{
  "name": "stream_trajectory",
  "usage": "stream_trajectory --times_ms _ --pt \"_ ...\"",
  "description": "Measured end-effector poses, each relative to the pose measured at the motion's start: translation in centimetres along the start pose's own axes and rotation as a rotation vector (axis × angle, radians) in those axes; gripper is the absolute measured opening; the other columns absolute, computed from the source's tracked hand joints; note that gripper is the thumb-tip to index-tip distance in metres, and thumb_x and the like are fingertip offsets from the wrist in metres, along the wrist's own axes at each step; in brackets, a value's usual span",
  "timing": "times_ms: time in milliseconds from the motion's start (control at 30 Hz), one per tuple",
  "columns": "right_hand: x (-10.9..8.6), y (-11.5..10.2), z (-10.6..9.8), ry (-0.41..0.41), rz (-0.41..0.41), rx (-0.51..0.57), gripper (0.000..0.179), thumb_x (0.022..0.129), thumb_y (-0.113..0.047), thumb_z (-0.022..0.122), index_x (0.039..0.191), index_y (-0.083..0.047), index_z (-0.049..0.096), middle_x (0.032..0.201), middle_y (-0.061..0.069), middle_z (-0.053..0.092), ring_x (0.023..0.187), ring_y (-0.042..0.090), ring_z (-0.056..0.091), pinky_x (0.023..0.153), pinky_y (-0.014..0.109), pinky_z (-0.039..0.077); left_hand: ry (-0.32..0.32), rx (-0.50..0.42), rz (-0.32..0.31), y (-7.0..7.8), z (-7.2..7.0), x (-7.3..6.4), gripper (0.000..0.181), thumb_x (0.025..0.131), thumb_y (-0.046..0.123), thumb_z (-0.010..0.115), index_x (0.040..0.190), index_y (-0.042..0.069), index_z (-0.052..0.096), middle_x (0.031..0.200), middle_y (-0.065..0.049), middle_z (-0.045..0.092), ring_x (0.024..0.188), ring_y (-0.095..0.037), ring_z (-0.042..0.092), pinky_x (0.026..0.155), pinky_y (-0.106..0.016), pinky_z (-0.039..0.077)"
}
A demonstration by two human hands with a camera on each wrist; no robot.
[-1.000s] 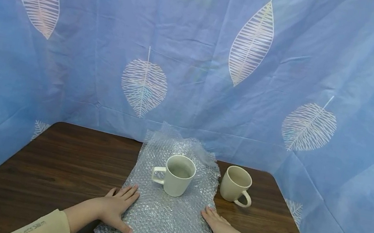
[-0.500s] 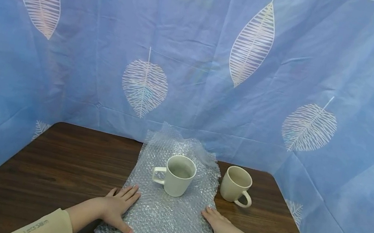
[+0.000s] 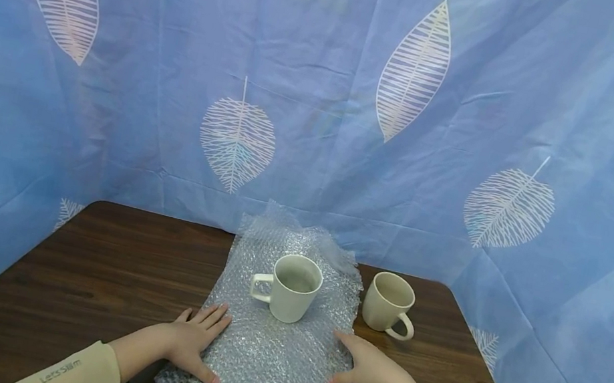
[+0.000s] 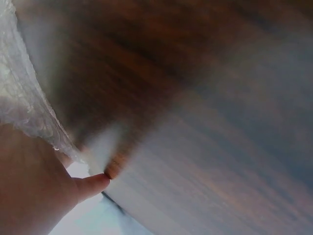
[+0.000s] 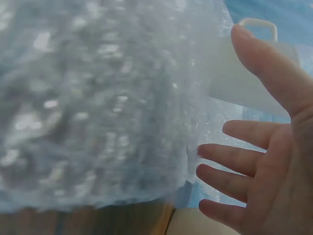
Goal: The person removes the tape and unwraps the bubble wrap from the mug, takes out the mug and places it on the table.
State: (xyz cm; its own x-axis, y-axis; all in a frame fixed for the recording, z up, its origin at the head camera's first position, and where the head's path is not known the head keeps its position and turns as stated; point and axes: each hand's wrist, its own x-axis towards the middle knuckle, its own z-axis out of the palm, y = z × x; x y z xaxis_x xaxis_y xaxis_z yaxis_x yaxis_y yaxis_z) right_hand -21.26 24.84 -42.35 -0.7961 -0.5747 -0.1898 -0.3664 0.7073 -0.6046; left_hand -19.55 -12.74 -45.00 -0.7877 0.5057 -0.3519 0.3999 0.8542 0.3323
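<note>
A sheet of bubble wrap (image 3: pixel 278 363) lies lengthwise over the middle of the dark wooden table. On it stands an upright white mug (image 3: pixel 293 289), its handle pointing left. My left hand (image 3: pixel 194 343) rests with fingers spread on the sheet's left edge. At the right edge, my right hand (image 3: pixel 369 364) hovers with thumb and fingers apart, holding nothing. In the right wrist view its fingers (image 5: pixel 230 159) are extended beside the bubble wrap, with the white mug partly showing behind the thumb. The left wrist view shows mostly blurred table, with part of the left hand (image 4: pixel 34 181) beside the wrap.
A beige mug (image 3: pixel 386 303) stands right of the bubble wrap, handle toward the front right. The wooden table (image 3: pixel 136 264) extends to both sides of the sheet. A blue curtain (image 3: pixel 313 152) with white leaf prints hangs close behind and around the table.
My right hand has lifted from the bubble wrap's right edge and turned onto its side, its thumb shifting slightly left. The left hand and both mugs have stayed put.
</note>
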Motion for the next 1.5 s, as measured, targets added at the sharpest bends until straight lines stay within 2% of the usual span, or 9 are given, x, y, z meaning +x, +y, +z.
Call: stream_trajectory --times_ms 67,200,367,567,733,900,1167,1500 --pt "0.1 -0.1 -0.3 0.019 -0.017 0.018 0.09 0.08 -0.036 0.078 0.146 0.005 0.032 0.146 0.026 0.035 0.129 0.043 0.039 0.098 0.058 0.036 0.001 0.001 0.0 0.0 0.0 -0.1 0.114 0.072 0.071 0.066 0.154 0.009 0.016 0.159 -0.013 0.003 0.145 -0.029 0.003 0.107 -0.064 0.008" --pt "0.4 -0.5 -0.9 0.092 -0.049 0.0 0.088 0.081 -0.036 0.077 0.147 0.002 0.032 0.145 0.025 0.037 0.126 0.042 0.044 0.095 0.057 0.04 -0.001 0.003 0.001 0.0 -0.1 -0.1 0.114 0.073 0.071 0.065 0.154 0.008 0.016 0.159 -0.013 0.003 0.145 -0.029 0.003 0.107 -0.064 0.008" --pt "0.9 -1.0 -1.2 0.194 -0.054 -0.013 0.089 0.081 -0.037 0.077 0.149 -0.002 0.031 0.146 0.023 0.037 0.128 0.042 0.041 0.095 0.058 0.039 -0.002 -0.001 0.005 0.0 -0.2 -0.1 0.113 0.073 0.07 0.066 0.154 0.008 0.016 0.159 -0.013 0.002 0.145 -0.03 0.003 0.107 -0.064 0.007" --pt "1.7 -1.5 -1.3 0.274 -0.056 0.005 0.09 0.081 -0.038 0.077 0.151 -0.007 0.028 0.15 0.016 0.034 0.13 0.038 0.04 0.097 0.056 0.038 0.004 0.004 -0.001 -0.1 -0.1 0.0 0.114 0.072 0.072 0.065 0.154 0.009 0.017 0.159 -0.012 0.003 0.145 -0.029 0.003 0.107 -0.063 0.008" --pt "2.4 -1.8 -1.2 0.329 -0.069 0.078 0.09 0.082 -0.033 0.078 0.151 -0.008 0.026 0.15 0.017 0.032 0.131 0.04 0.038 0.095 0.057 0.039 0.0 0.001 -0.003 0.0 -0.1 0.0 0.113 0.073 0.071 0.066 0.154 0.009 0.017 0.16 -0.012 0.003 0.145 -0.028 0.002 0.107 -0.063 0.007" --pt "3.4 -2.0 -0.9 0.377 -0.074 0.159 0.09 0.082 -0.032 0.077 0.152 -0.012 0.025 0.152 0.015 0.031 0.133 0.038 0.036 0.1 0.058 0.034 0.001 0.0 -0.001 0.1 -0.2 -0.2 0.112 0.074 0.069 0.066 0.154 0.009 0.017 0.159 -0.013 0.003 0.145 -0.029 0.003 0.107 -0.063 0.007" --pt "4.8 -2.0 -0.4 0.434 -0.095 0.279 0.091 0.081 -0.03 0.078 0.152 -0.009 0.025 0.154 0.013 0.027 0.135 0.036 0.034 0.102 0.058 0.031 0.004 -0.002 0.006 0.0 -0.1 -0.2 0.112 0.074 0.069 0.066 0.154 0.008 0.017 0.159 -0.013 0.003 0.145 -0.03 0.003 0.107 -0.064 0.007" --pt "7.1 -1.5 1.0 0.493 -0.112 0.442 0.093 0.082 -0.012 0.078 0.152 -0.003 0.018 0.153 0.023 0.022 0.135 0.043 0.029 0.101 0.061 0.03 0.006 -0.032 0.031 -0.7 0.3 0.3 0.117 0.071 0.076 0.062 0.154 0.008 0.016 0.159 -0.013 0.002 0.144 -0.031 0.001 0.106 -0.066 0.006"
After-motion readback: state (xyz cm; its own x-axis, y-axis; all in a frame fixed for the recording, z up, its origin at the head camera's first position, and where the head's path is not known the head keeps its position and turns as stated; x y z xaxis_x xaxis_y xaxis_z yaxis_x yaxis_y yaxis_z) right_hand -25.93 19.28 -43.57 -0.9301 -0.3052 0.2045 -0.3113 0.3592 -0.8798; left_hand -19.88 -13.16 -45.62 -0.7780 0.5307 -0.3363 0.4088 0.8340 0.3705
